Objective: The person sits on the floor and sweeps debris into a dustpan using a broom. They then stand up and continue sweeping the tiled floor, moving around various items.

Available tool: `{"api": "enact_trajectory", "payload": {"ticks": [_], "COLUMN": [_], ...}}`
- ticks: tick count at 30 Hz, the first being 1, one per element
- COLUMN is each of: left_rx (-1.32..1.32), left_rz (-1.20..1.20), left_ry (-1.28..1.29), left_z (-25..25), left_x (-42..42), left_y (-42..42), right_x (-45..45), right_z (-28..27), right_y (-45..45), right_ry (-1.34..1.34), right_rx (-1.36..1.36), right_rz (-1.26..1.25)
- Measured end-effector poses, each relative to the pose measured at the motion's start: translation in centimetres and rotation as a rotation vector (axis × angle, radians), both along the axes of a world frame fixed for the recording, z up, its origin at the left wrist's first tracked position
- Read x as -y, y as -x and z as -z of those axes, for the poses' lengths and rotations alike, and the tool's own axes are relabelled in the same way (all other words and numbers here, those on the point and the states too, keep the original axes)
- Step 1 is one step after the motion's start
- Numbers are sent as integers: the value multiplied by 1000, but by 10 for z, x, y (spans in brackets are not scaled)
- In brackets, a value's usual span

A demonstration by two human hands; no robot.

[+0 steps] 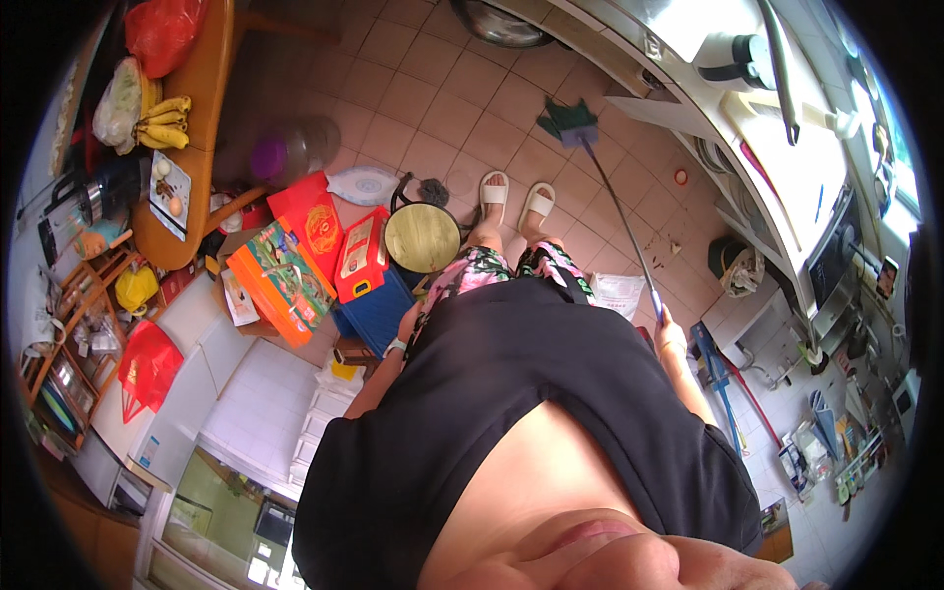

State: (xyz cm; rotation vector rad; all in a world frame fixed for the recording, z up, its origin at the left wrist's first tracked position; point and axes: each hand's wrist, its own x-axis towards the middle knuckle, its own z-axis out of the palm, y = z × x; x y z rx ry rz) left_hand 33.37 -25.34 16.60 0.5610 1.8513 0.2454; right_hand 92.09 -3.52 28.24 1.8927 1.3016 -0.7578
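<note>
My right hand [669,333] is closed around the lavender grip of a broom [623,210], beside my right hip. Its thin grey shaft slants away to a lavender head with dark green bristles [566,116], which rests on the tiled floor [472,110] ahead of my feet. Bits of debris [656,262] lie on the tiles to the right of the shaft. Down by my left hip is my left hand [410,320], with a pale band on its wrist. My shorts and body partly hide its fingers, so I cannot tell whether it holds anything.
A round stool [422,237], a blue container [376,310] and an orange gift box [284,276] crowd my left. Beyond them stands a wooden table [193,199] with bananas [166,122]. A kitchen counter [767,184] runs along the right. A white packet [618,293] lies near my right leg.
</note>
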Motion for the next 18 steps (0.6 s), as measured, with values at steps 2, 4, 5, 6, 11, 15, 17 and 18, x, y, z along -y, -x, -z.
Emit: {"api": "enact_trajectory", "payload": {"ticks": [2,4,5,6,11,15,17,18], "left_rx": [39,82,90,100,33,28,130,126], "left_rz": [60,90,79,71,202,194,16,-6], "left_ry": [-55,-34,-45,-56,-38,-120,-16,4], "left_z": [11,2,-7,-19,-14,-52,-49,-39], "left_x": [-7,-29,-39,-54,-58,-96,-98,-87], "left_y": [10,11,7,3,18,22,28,36], "right_x": [15,12,8,4,-64,-131,-116,-115], "right_z": [-26,-50,-61,-72,-31,36,101,91], "right_y": [-3,8,11,17,68,128,143,166], "right_ry": [-175,-307,-225,-266,-375,-236,-320,-261], "right_rx": [-151,-249,-242,-256,-313,-447,-535,-486], "right_rz": [58,133,173,149,201,321,285,179]}}
